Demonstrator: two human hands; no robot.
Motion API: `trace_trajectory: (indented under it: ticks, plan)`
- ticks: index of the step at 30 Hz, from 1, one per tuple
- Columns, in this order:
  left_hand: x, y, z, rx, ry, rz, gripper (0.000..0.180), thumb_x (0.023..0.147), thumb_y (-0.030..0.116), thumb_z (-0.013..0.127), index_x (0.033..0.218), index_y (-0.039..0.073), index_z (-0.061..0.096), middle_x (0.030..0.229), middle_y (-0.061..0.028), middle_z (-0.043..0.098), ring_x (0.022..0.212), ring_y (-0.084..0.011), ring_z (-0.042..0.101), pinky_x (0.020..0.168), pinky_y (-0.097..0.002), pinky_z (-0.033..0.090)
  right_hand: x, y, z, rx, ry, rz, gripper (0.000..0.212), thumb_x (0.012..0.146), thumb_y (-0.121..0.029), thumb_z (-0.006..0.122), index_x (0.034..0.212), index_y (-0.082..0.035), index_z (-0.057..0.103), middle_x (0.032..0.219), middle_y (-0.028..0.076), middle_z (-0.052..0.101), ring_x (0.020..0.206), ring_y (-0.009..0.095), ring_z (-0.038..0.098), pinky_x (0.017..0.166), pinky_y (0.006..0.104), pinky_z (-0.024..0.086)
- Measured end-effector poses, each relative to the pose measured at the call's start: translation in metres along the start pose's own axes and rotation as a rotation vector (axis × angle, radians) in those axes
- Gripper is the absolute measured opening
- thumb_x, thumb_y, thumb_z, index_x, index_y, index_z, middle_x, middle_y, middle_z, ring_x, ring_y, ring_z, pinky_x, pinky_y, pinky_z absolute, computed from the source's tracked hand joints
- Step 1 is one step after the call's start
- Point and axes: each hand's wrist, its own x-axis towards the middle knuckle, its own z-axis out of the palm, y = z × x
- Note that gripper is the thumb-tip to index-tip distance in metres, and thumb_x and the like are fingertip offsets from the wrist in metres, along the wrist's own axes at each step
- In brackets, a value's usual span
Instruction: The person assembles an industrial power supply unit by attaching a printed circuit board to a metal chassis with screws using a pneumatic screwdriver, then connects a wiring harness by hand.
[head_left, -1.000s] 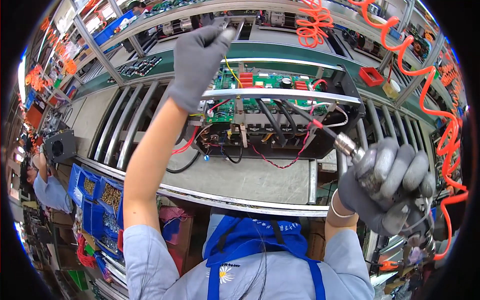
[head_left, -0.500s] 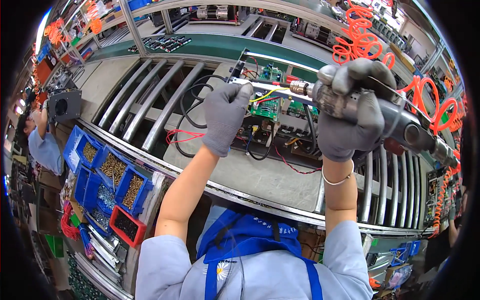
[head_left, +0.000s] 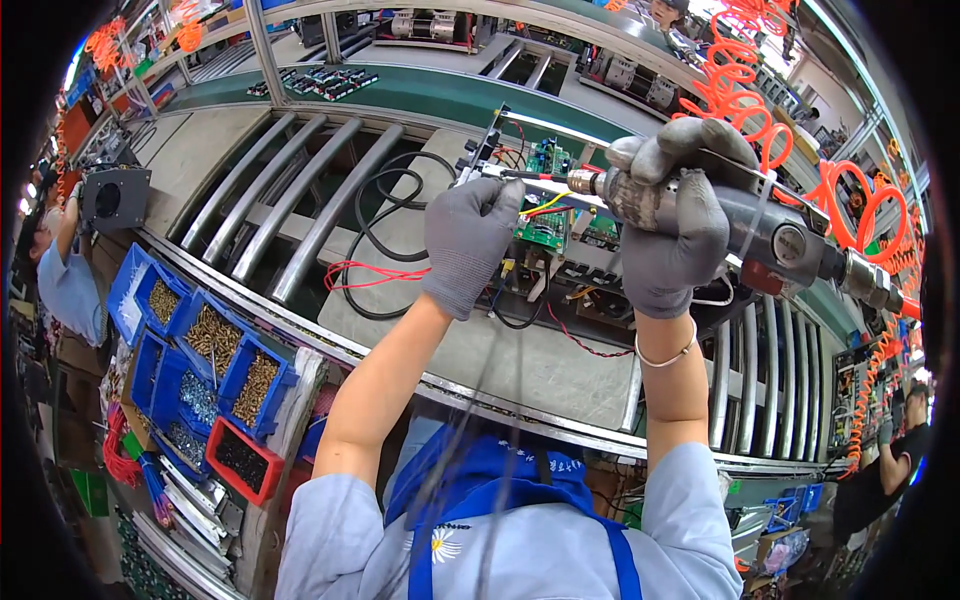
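My right hand point(head_left: 675, 240), in a grey glove, is wrapped round a dark air screwdriver point(head_left: 770, 235) lying almost level. Its chuck and bit point left towards my left hand point(head_left: 468, 240). That hand, also gloved, has thumb and forefinger pinched at the bit's tip, beside a metal bracket. What lies between those fingers is too small to make out. Under and behind both hands sits an open electronic unit with green circuit boards point(head_left: 543, 228), yellow and red wires and a dark upright end plate point(head_left: 492, 132). A black cable point(head_left: 362, 240) loops out on its left.
Blue bins of brass-coloured screws point(head_left: 256, 388) and a red bin of black parts point(head_left: 243, 462) stand at the left. Conveyor rollers point(head_left: 318, 225) flank the grey work board point(head_left: 500, 375). Orange coiled air hoses point(head_left: 745, 95) hang at the right. Other people work at both sides and at the back.
My left hand has shifted right along the bracket, closer to the screwdriver. The screwdriver has moved a little left and its bit now reaches the left fingertips. The view has shifted slightly.
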Motion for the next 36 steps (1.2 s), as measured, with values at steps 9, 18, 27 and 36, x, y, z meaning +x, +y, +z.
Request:
trace_trajectory:
  ticks: [9,18,27,36]
  plan:
    - [0.005,-0.013,0.002,0.452,0.006,0.234,0.032,0.09,0.038,0.062,0.077,0.008,0.066,0.071,-0.015,0.064,0.068,-0.038,0.063,0.055,-0.046,0.046,0.01,0.015,0.006,-0.208,0.013,0.098,0.036,0.086,-0.005,0.045,0.121,0.001,0.052,0.1,0.013,0.06,0.079,0.017,0.059,0.077,0.0416,0.057]
    - [0.008,-0.009,-0.019,0.349,0.015,0.22,0.025,0.088,0.032,0.065,0.093,0.008,0.066,0.075,-0.013,0.064,0.07,-0.0342,0.064,0.059,-0.0441,0.047,0.056,0.038,-0.011,-0.205,-0.238,0.127,0.033,0.09,-0.006,0.045,0.119,0.008,0.053,0.096,0.017,0.062,0.075,0.02,0.066,0.073,0.0376,0.059]
    - [0.045,-0.021,-0.028,0.38,-0.156,0.37,0.067,0.069,0.024,0.086,0.128,0.006,0.06,0.088,-0.0046,0.067,0.072,-0.01,0.061,0.069,-0.0249,0.051,0.083,0.052,-0.011,-0.072,-0.236,0.407,0.03,0.091,-0.013,0.049,0.112,0.006,0.056,0.095,0.015,0.065,0.073,0.023,0.069,0.07,0.0337,0.057]
    - [0.053,-0.023,-0.025,0.426,-0.228,0.318,0.055,0.074,0.027,0.08,0.123,0.009,0.064,0.091,-0.01,0.069,0.081,-0.0257,0.069,0.071,-0.0338,0.054,0.086,0.057,-0.017,0.011,-0.266,0.374,0.023,0.091,-0.007,0.053,0.11,0.006,0.057,0.096,0.017,0.065,0.073,0.022,0.069,0.064,0.0312,0.056]
